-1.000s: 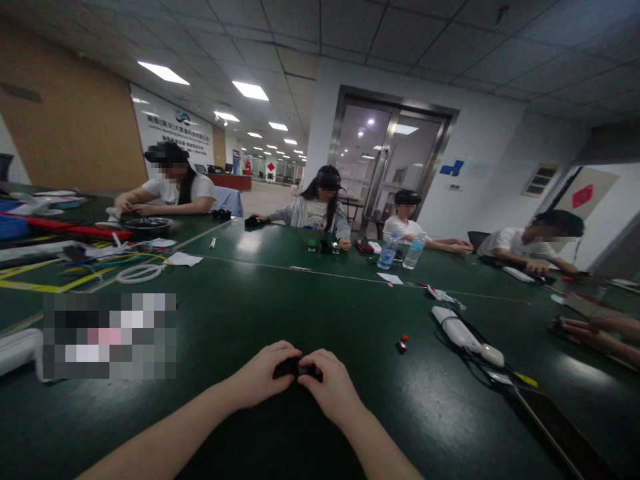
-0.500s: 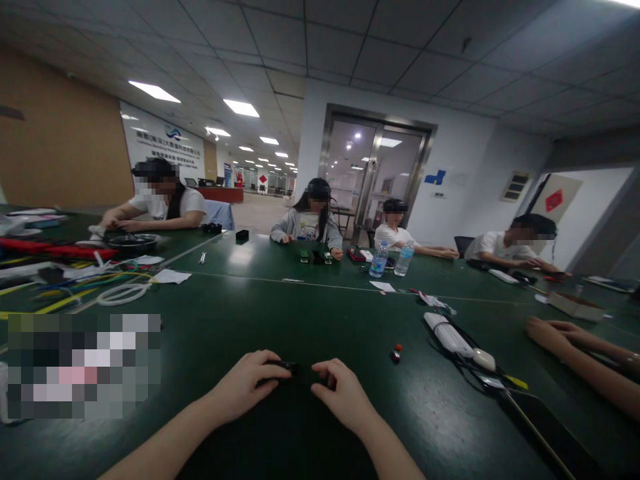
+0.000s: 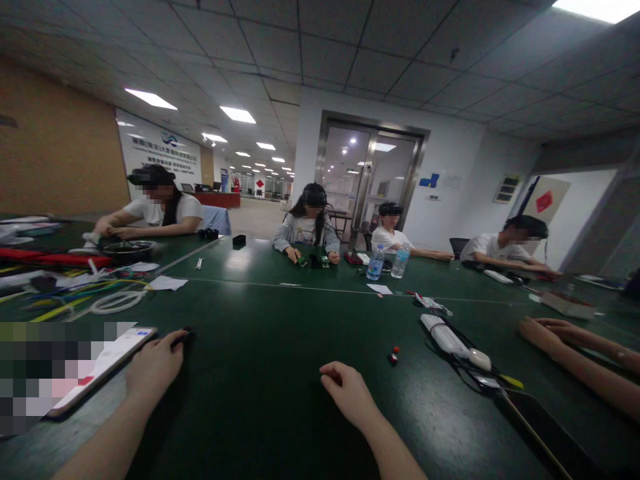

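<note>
Left hand (image 3: pixel 155 368) pinching a small black piece (image 3: pixel 183 335), right hand (image 3: pixel 350 395) with fingers loosely curled, two clear bottles (image 3: pixel 375 265) beyond, shallow box (image 3: pixel 567 306) at right, contents unclear.

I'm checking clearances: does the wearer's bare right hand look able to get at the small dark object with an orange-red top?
Likely yes: the right hand appears empty, and nothing visible stands between it and the small dark object.

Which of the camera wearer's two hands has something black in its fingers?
The left hand, beside the lit-screen device: a small black object sticks out from its grip. In the right hand, no object shows.
</note>
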The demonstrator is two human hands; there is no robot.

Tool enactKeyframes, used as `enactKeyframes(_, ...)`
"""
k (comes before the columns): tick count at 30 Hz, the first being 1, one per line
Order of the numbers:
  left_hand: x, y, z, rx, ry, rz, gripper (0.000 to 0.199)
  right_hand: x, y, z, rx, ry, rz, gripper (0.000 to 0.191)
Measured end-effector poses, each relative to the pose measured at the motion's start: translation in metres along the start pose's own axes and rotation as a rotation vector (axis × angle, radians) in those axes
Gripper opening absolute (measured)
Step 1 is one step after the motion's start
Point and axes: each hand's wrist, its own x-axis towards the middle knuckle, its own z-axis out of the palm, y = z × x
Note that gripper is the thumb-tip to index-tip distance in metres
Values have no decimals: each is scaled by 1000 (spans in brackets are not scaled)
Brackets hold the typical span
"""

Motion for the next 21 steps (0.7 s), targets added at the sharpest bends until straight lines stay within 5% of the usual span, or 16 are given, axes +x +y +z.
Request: enactKeyframes(21, -1, 5, 0, -19, -3, 19, 44, -4, -6, -2, -60, -58, 37, 24)
